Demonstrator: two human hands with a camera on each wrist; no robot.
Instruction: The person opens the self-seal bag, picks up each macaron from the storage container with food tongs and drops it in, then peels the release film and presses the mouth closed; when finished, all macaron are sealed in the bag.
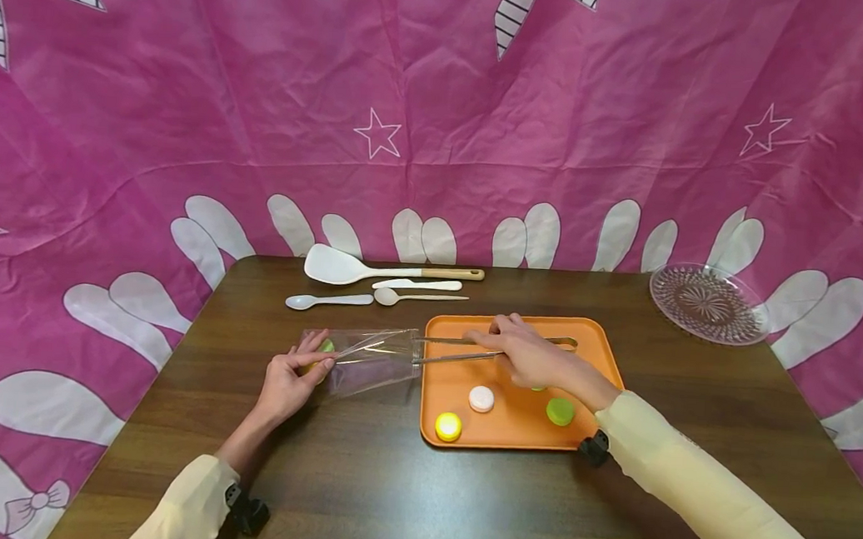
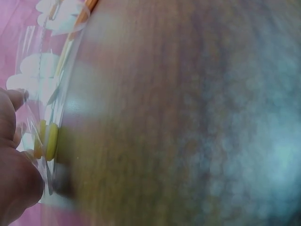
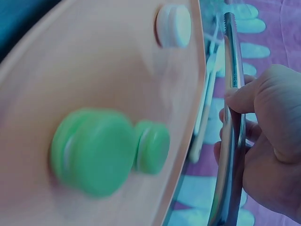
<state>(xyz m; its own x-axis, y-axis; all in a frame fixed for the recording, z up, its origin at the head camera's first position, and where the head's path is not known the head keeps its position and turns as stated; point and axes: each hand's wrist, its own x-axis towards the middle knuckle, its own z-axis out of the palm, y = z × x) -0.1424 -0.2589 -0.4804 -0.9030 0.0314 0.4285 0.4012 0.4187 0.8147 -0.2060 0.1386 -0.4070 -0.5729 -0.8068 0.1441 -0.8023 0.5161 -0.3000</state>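
My left hand (image 1: 292,379) pinches a clear plastic bag (image 1: 375,370) near its closed end, the bag lying flat on the table. Inside that end, by my fingers, is a green macaron (image 1: 326,346); the left wrist view shows a yellow-green macaron (image 2: 52,142) with an orange-yellow one (image 2: 40,139) beside it. My right hand (image 1: 529,353) grips metal tongs (image 1: 463,358) over the tray, their tips spread and right at the bag's mouth. Below the tongs sit a white macaron (image 1: 481,398), a yellow macaron (image 1: 448,426) and a green macaron (image 1: 560,411). Another green macaron (image 3: 153,147) is mostly hidden by my right hand in the head view.
An orange tray (image 1: 510,438) holds the loose macarons. Behind the bag lie a white spatula (image 1: 337,265) with a wooden handle, a white knife (image 1: 417,284) and two spoons (image 1: 330,300). A clear patterned plate (image 1: 709,303) stands at the back right corner.
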